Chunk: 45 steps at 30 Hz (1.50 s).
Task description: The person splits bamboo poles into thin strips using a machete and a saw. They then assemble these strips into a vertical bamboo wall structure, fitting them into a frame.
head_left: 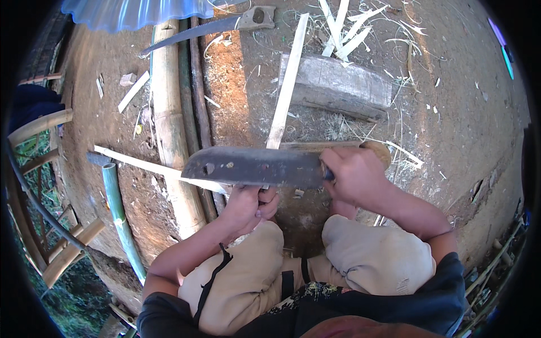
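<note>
My right hand point(360, 174) is closed round the wooden handle point(378, 151) of a machete. The machete's broad dark blade point(253, 167) lies level across in front of my knees, its rounded tip to the left. Just below the blade, my left hand point(251, 207) is closed on a pale bamboo strip point(287, 84), which runs away from me, passing behind the blade. Where the blade crosses the strip, I cannot tell whether they touch. A second pale strip point(135, 161) slants across a bamboo pole, one end close to my left hand.
The thick bamboo pole point(169, 112) lies on the dirt at left beside thinner poles. A handsaw point(208, 32) rests across them. Ahead is a squared wood block point(338, 84), with split strips point(344, 34) and shavings behind it. A green bamboo tube point(118, 214) lies further left.
</note>
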{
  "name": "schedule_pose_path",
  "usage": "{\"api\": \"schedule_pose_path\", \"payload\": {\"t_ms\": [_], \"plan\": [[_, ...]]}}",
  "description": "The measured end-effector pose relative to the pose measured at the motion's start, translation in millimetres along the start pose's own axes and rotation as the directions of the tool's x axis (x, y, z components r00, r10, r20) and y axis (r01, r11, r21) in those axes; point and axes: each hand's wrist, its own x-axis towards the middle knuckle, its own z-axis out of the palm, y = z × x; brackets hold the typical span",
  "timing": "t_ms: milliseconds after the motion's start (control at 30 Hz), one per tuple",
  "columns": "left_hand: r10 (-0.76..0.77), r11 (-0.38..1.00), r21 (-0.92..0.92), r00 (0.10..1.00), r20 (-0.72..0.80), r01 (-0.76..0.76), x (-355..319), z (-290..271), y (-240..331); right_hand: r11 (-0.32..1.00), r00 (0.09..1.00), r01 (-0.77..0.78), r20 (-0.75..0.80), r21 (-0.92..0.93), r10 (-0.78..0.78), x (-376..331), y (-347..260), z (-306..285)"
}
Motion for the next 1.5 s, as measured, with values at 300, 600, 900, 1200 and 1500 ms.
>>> {"api": "schedule_pose_path", "payload": {"t_ms": [300,600,900,1200,1500], "plan": [[-0.099,0.993,-0.073,0.993,-0.068,0.094,-18,16,12,0.948,0.948,-0.316,0.034,-0.032,0.317,39,40,-5],[-0.07,0.997,-0.032,0.997,-0.008,0.07,-29,9,21,0.858,0.87,-0.479,0.033,-0.188,0.492,77,128,-19],[-0.151,0.988,0.008,0.985,-0.078,0.152,-27,-4,1,0.984,0.988,0.149,0.051,-0.101,-0.145,43,31,-2],[-0.101,0.992,0.073,0.993,-0.06,0.105,-21,4,4,0.945,0.969,-0.199,0.09,-0.26,0.229,78,71,-10],[-0.065,0.977,0.195,0.992,-0.109,0.085,-30,7,5,0.872,0.91,-0.404,-0.025,-0.276,0.413,105,129,-32]]}}
